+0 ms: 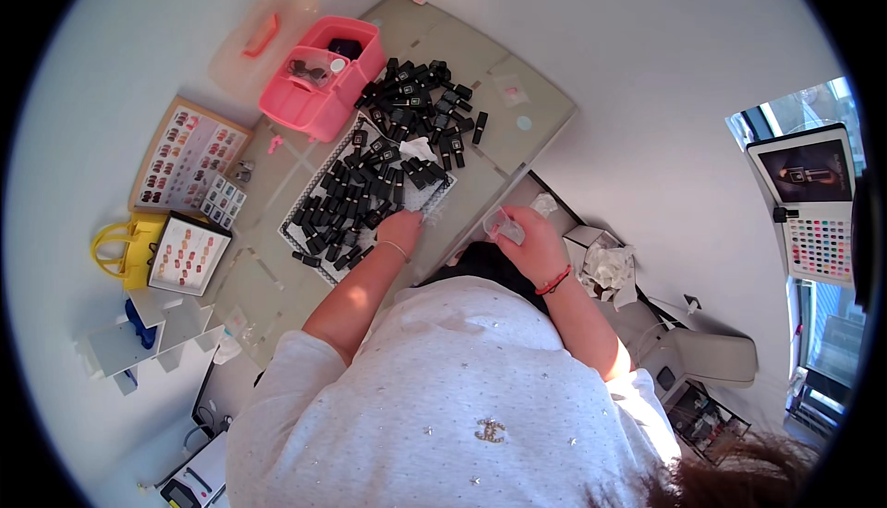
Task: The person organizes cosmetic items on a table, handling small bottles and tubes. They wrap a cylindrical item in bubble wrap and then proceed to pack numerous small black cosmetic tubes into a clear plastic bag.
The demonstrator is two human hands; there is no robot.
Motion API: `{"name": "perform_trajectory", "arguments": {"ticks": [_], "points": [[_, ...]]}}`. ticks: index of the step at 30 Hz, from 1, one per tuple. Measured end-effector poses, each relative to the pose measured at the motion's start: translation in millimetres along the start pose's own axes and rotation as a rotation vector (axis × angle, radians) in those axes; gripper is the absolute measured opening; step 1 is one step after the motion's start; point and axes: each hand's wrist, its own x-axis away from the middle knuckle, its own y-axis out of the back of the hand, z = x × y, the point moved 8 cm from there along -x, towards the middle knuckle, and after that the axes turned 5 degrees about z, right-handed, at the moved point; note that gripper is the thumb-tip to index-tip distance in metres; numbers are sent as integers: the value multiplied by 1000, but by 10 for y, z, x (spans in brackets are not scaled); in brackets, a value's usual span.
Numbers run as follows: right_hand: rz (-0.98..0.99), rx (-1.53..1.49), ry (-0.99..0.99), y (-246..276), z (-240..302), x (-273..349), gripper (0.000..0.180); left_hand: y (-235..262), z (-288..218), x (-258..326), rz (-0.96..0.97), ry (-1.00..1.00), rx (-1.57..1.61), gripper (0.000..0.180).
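My right hand (536, 247), with a red band at the wrist, is closed on a small clear plastic piece (508, 230) just off the table's near edge. Whether that piece is a bag or a cup is too small to tell. My left hand (399, 232) rests by the near corner of a patterned white cloth (442, 196). Its fingers look bent together near a whitish, see-through bit, and what they hold, if anything, is unclear. Many black nail polish bottles (346, 199) lie heaped on the cloth, and more black bottles (430, 92) spread beyond it. A crumpled white tissue (419, 148) sits among them.
On the glass-topped table (513, 134) stands an open pink case (309, 109) holding sunglasses. Nail sample boards (189, 152) and a yellow handbag (139, 247) are at the left. Below the table, right, is a box of crumpled paper (605, 268); a beige chair (707, 356) stands beyond.
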Motion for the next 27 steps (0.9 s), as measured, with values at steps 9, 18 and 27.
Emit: {"name": "perform_trajectory", "arguments": {"ticks": [9, 18, 27], "points": [[-11, 32, -10, -25, -4, 36, 37, 855, -602, 167, -77, -184, 1168, 12], [-16, 53, 27, -96, 57, 23, 39, 1473, -1234, 465, -132, -488, 832, 11], [-24, 47, 35, -82, 13, 35, 38, 390, -108, -3, -54, -33, 321, 21]]}}
